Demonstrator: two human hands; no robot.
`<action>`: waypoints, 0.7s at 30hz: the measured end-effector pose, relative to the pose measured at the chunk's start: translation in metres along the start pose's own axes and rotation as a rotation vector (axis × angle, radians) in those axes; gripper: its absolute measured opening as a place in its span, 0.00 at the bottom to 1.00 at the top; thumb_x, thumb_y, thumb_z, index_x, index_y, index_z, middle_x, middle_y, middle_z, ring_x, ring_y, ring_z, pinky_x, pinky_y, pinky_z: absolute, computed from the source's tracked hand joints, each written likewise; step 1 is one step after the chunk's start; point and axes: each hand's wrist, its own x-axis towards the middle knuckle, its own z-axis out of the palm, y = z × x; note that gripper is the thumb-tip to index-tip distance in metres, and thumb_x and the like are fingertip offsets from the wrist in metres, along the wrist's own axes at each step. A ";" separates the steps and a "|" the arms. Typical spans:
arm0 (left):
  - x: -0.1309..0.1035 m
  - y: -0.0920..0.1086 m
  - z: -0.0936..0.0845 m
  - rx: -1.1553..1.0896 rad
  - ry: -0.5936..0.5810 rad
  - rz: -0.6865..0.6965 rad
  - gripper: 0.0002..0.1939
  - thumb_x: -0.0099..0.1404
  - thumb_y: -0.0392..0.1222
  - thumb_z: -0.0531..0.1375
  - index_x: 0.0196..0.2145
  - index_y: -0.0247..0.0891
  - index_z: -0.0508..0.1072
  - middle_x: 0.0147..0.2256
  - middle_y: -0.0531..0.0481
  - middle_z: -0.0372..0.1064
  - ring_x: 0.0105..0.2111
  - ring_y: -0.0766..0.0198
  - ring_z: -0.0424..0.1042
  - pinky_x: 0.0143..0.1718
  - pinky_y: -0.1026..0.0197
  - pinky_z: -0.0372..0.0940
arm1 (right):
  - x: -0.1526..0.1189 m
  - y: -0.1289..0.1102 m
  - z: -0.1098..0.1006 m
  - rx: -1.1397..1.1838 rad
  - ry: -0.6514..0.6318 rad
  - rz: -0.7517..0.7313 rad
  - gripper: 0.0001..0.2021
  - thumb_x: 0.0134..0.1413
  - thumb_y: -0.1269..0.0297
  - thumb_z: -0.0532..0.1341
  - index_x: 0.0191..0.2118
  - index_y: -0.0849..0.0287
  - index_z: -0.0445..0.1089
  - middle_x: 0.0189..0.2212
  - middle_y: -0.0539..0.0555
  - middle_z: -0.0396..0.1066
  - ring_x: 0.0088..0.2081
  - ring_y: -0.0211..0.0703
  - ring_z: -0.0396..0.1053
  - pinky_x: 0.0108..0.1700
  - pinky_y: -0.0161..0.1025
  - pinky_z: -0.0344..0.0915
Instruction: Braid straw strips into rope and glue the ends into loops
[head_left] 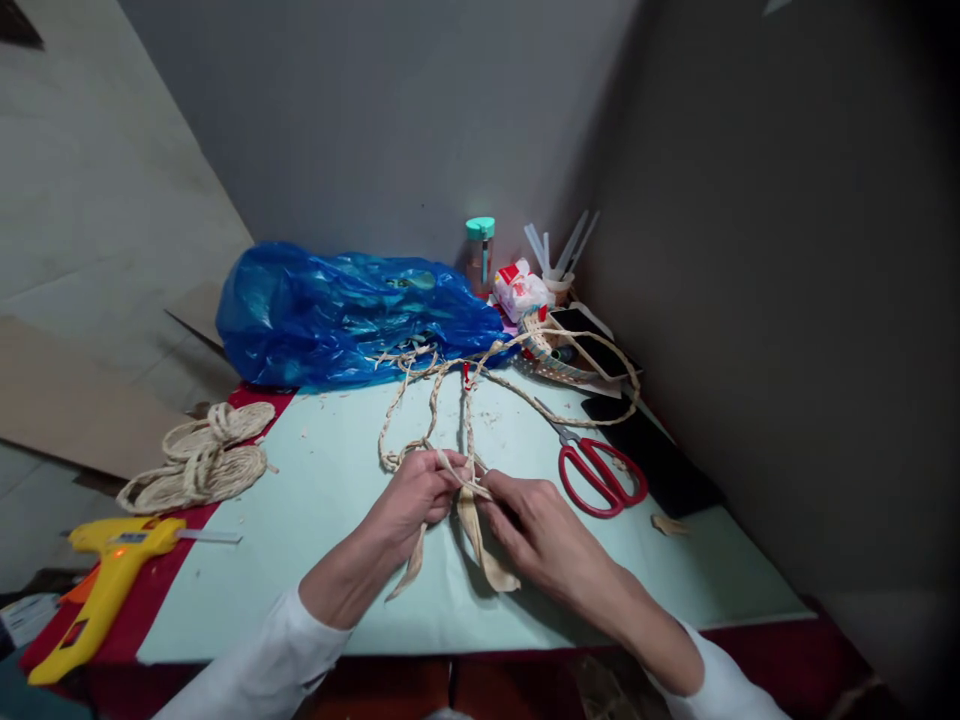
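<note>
A braided straw cord (470, 425) runs down the middle of the pale green table cover, with loose flat strands (480, 545) hanging from its near end. My left hand (424, 490) pinches the strands on the left side of that end. On the right side, my right hand (536, 520) has its thumb and fingers closed on the strands, close to my left fingertips. More braided cord loops behind the hands and out to the right. Red-handled scissors (600, 475) lie right of my right hand, blades pointing away to the back left.
A blue plastic bag (345, 310) lies along the back. At left are woven straw sandals (210, 460) and a yellow glue gun (112, 570). Back right holds a jar (480, 255), a tissue pack (521, 290) and a cup of glue sticks (559, 285).
</note>
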 end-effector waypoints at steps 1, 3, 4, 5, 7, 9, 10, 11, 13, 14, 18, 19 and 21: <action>0.000 0.001 0.001 0.014 -0.002 0.001 0.12 0.51 0.43 0.65 0.30 0.31 0.71 0.17 0.62 0.49 0.15 0.78 0.38 0.17 0.66 0.32 | 0.001 0.000 -0.002 0.008 -0.015 0.005 0.09 0.66 0.66 0.50 0.37 0.58 0.65 0.27 0.48 0.67 0.26 0.36 0.59 0.32 0.35 0.52; -0.002 0.002 0.003 0.059 0.010 0.021 0.11 0.52 0.43 0.65 0.29 0.31 0.72 0.17 0.62 0.49 0.16 0.77 0.40 0.17 0.66 0.33 | 0.006 0.002 -0.007 0.027 -0.041 0.032 0.11 0.67 0.62 0.51 0.34 0.58 0.65 0.24 0.47 0.64 0.25 0.36 0.57 0.30 0.34 0.50; -0.003 0.003 0.004 0.090 0.030 0.038 0.10 0.52 0.42 0.64 0.28 0.31 0.72 0.17 0.61 0.50 0.16 0.77 0.41 0.18 0.66 0.34 | 0.008 0.003 -0.009 0.036 -0.046 0.048 0.14 0.67 0.58 0.51 0.32 0.58 0.65 0.23 0.46 0.63 0.25 0.36 0.57 0.29 0.35 0.49; -0.003 0.004 0.005 0.127 0.053 0.058 0.09 0.53 0.42 0.63 0.28 0.31 0.72 0.17 0.60 0.51 0.16 0.76 0.42 0.18 0.65 0.35 | 0.011 0.005 -0.012 0.048 -0.045 0.061 0.17 0.68 0.56 0.50 0.29 0.58 0.64 0.22 0.46 0.61 0.25 0.35 0.57 0.29 0.35 0.49; -0.005 0.004 0.008 0.199 0.085 0.090 0.08 0.54 0.41 0.62 0.25 0.31 0.73 0.17 0.59 0.52 0.17 0.75 0.44 0.19 0.65 0.37 | 0.017 0.010 -0.016 0.080 -0.033 0.079 0.22 0.69 0.53 0.46 0.26 0.58 0.62 0.20 0.46 0.60 0.24 0.35 0.56 0.29 0.35 0.49; -0.006 0.005 0.011 0.251 0.092 0.097 0.09 0.56 0.42 0.61 0.24 0.31 0.73 0.18 0.59 0.51 0.18 0.75 0.43 0.20 0.65 0.37 | 0.021 0.017 -0.020 0.090 0.011 0.109 0.23 0.70 0.53 0.44 0.25 0.58 0.60 0.19 0.46 0.59 0.23 0.35 0.55 0.29 0.35 0.49; -0.006 0.006 0.011 0.265 0.092 0.094 0.10 0.56 0.43 0.61 0.24 0.31 0.73 0.17 0.59 0.50 0.18 0.75 0.43 0.20 0.64 0.36 | 0.023 0.020 -0.022 0.072 0.045 0.132 0.22 0.70 0.54 0.44 0.26 0.58 0.60 0.19 0.46 0.59 0.23 0.36 0.55 0.29 0.35 0.49; -0.006 0.006 0.012 0.271 0.099 0.088 0.11 0.56 0.43 0.61 0.24 0.32 0.73 0.17 0.60 0.48 0.18 0.75 0.42 0.21 0.64 0.36 | 0.023 0.024 -0.025 0.040 0.081 0.159 0.20 0.70 0.54 0.45 0.28 0.57 0.60 0.19 0.46 0.59 0.23 0.36 0.56 0.29 0.35 0.50; -0.006 0.007 0.012 0.272 0.116 0.077 0.11 0.56 0.44 0.62 0.25 0.32 0.73 0.18 0.60 0.47 0.19 0.74 0.41 0.21 0.63 0.36 | 0.022 0.030 -0.031 -0.043 0.128 0.193 0.17 0.69 0.56 0.47 0.30 0.57 0.61 0.20 0.46 0.60 0.24 0.37 0.58 0.30 0.36 0.50; -0.006 0.007 0.012 0.273 0.115 0.075 0.11 0.56 0.45 0.62 0.26 0.32 0.73 0.18 0.60 0.47 0.19 0.74 0.41 0.21 0.63 0.35 | 0.021 0.032 -0.034 -0.081 0.126 0.194 0.17 0.68 0.57 0.47 0.30 0.57 0.62 0.20 0.46 0.62 0.24 0.38 0.59 0.30 0.36 0.50; -0.006 0.008 0.013 0.274 0.100 0.075 0.12 0.57 0.45 0.62 0.26 0.31 0.74 0.18 0.59 0.46 0.19 0.74 0.40 0.21 0.63 0.35 | 0.021 0.036 -0.055 -0.241 0.134 0.163 0.16 0.67 0.60 0.48 0.32 0.57 0.68 0.25 0.51 0.69 0.27 0.40 0.65 0.32 0.36 0.53; -0.006 0.008 0.013 0.271 0.103 0.075 0.12 0.57 0.46 0.63 0.26 0.31 0.74 0.18 0.59 0.46 0.20 0.74 0.40 0.21 0.63 0.35 | 0.022 0.037 -0.064 -0.301 0.178 0.169 0.15 0.67 0.60 0.49 0.34 0.58 0.70 0.26 0.52 0.71 0.28 0.41 0.67 0.32 0.36 0.53; -0.007 0.008 0.013 0.261 0.113 0.074 0.12 0.57 0.46 0.63 0.27 0.31 0.75 0.19 0.60 0.45 0.20 0.74 0.40 0.21 0.63 0.35 | 0.026 0.041 -0.084 -0.470 0.323 0.219 0.14 0.66 0.60 0.50 0.35 0.58 0.71 0.28 0.55 0.73 0.28 0.44 0.68 0.31 0.37 0.53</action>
